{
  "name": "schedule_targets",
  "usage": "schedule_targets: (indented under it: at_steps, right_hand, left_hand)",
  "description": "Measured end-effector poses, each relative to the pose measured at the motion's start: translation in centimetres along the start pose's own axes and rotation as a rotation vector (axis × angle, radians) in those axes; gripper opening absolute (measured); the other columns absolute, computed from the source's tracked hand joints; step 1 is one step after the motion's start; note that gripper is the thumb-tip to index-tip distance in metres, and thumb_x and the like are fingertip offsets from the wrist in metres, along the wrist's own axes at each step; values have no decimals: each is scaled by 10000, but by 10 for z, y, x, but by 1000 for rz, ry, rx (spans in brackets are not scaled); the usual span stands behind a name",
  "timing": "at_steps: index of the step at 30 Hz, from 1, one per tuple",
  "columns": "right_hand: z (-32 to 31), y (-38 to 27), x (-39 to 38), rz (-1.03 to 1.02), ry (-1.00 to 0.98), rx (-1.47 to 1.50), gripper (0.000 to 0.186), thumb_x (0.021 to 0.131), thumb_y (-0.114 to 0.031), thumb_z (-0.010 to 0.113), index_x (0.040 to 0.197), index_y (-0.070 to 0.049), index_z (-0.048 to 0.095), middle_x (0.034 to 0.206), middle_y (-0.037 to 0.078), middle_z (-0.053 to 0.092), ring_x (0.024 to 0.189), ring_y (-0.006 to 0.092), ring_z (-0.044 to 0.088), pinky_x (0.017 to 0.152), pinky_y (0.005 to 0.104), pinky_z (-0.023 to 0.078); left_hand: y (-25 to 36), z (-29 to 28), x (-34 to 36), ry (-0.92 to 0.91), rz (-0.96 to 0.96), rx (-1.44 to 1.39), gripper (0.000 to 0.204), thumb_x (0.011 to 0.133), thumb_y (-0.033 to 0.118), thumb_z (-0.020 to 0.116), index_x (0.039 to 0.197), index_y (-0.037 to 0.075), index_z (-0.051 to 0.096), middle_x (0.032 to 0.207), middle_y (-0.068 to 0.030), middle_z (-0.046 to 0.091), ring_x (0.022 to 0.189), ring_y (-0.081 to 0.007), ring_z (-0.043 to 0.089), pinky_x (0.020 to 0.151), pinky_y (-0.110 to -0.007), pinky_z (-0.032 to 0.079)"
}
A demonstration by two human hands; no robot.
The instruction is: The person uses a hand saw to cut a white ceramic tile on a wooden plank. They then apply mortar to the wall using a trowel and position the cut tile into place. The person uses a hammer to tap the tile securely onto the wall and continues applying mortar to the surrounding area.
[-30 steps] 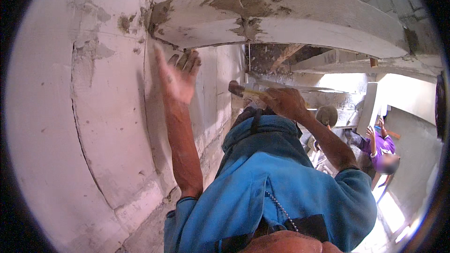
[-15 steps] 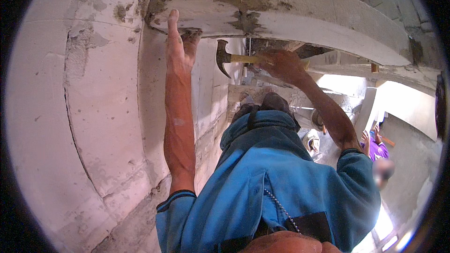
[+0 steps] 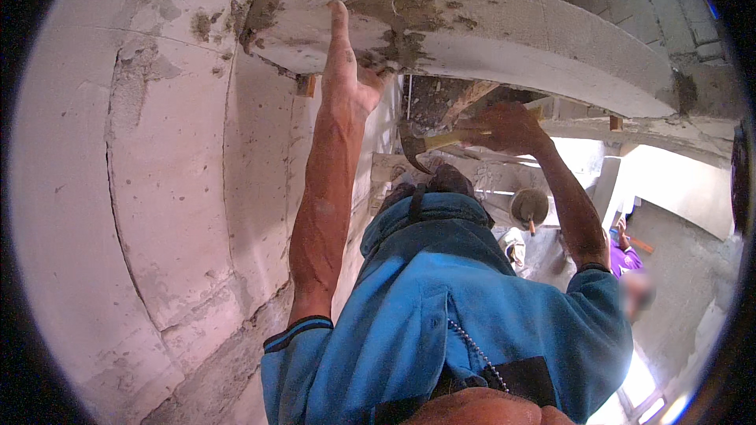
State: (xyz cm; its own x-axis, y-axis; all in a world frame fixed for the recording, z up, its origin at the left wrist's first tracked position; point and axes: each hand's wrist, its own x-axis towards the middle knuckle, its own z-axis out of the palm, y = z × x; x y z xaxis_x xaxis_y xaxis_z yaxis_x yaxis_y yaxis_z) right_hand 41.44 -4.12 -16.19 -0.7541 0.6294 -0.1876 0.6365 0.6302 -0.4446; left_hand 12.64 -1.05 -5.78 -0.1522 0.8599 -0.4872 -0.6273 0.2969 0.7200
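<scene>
A course of pale blocks (image 3: pixel 543 51) spans the top of the view, with grey mortar (image 3: pixel 408 24) smeared over a joint near its left end. My left hand (image 3: pixel 356 83) lies against the lower edge of this course, left of the mortared joint. Its thumb points up along the near face, and the fingers, partly hidden, reach under the edge. In my right hand (image 3: pixel 508 127) is a claw hammer (image 3: pixel 413 148), gripped by its yellowish wooden handle. The hammer head hangs below the course, apart from it, with its curved claw pointing down toward me.
A pale block wall (image 3: pixel 173 181) rises along my left. Small wooden pieces (image 3: pixel 307 85) stick out under the course. Below lies a round bucket (image 3: pixel 529 208) beside rough boards (image 3: pixel 496 177). A person in purple (image 3: pixel 626 260) is farther down at the right.
My left hand has slid right along the course toward the mortared joint. The hammer and my right hand have dropped lower and shifted right, away from the course.
</scene>
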Motion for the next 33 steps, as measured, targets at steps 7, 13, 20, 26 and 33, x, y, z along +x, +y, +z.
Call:
schedule_targets:
  at_steps: [7,13,20,26,33]
  right_hand:
    - [-19,7,-6,24,157,162,334,920,-331,649,1198,-151,688,1164,88,690,1038,292,662,930,426,521]
    - [-27,-20,-8,195,292,314,324,959,-359,579,1176,-145,690,1019,158,706,906,345,671,829,446,529]
    - [-22,-31,-7,247,262,443,364,962,-348,578,1171,-62,661,947,176,696,837,380,667,758,452,527]
    - [-51,-60,-22,7,291,645,405,976,-370,605,1149,-5,636,766,61,616,661,144,576,588,312,473]
    - [-133,-111,9,117,586,475,336,1009,-317,534,1204,-48,580,738,49,590,682,192,593,627,358,474]
  left_hand:
    - [-3,-5,4,20,0,21,829,822,541,729,1420,62,412,1263,-132,542,1081,-262,599,841,-413,543]
    - [-7,-9,11,-18,23,-6,702,820,550,718,1325,105,518,1197,-105,627,1010,-272,644,878,-438,551]
    - [-8,-18,17,-132,41,-13,726,822,527,730,1348,88,491,1241,-116,604,1063,-270,620,875,-434,541]
    - [-12,-21,19,-73,61,-51,692,831,502,738,1338,96,498,1259,-122,596,1098,-282,601,892,-450,529]
    - [-19,-23,20,-136,81,-44,831,782,587,747,1336,31,473,1251,-101,576,1036,-240,593,823,-359,485]
